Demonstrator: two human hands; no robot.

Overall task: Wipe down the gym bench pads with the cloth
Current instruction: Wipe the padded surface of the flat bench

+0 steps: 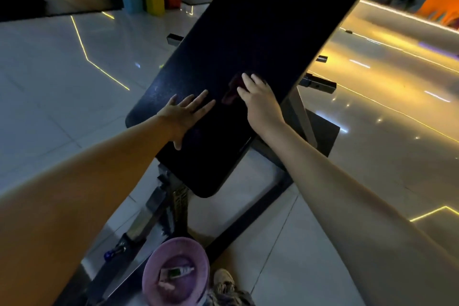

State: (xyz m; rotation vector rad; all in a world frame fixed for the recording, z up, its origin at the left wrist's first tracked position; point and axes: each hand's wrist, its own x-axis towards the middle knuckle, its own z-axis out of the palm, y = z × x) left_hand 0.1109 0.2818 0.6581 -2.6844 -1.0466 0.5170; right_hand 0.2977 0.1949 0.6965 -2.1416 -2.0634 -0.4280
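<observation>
Left hand [182,113] lies palm-down on the black bench pad [248,32], fingers [198,99] straight and spread wide, holding nothing, tips just short of the cloth [232,92]. The dark red cloth sits bunched on the pad's lower half, partly under the right hand [260,100], whose fingers [248,81] curl over its right edge and hold it against the pad. Below, on the floor [62,82], a purple basin [151,278] contains a tube [177,272] and a small pink item [165,285]. Both arms are extended forward, forearms bare.

One pad [248,32], one cloth [232,92], two hands [185,113] [260,100]
</observation>
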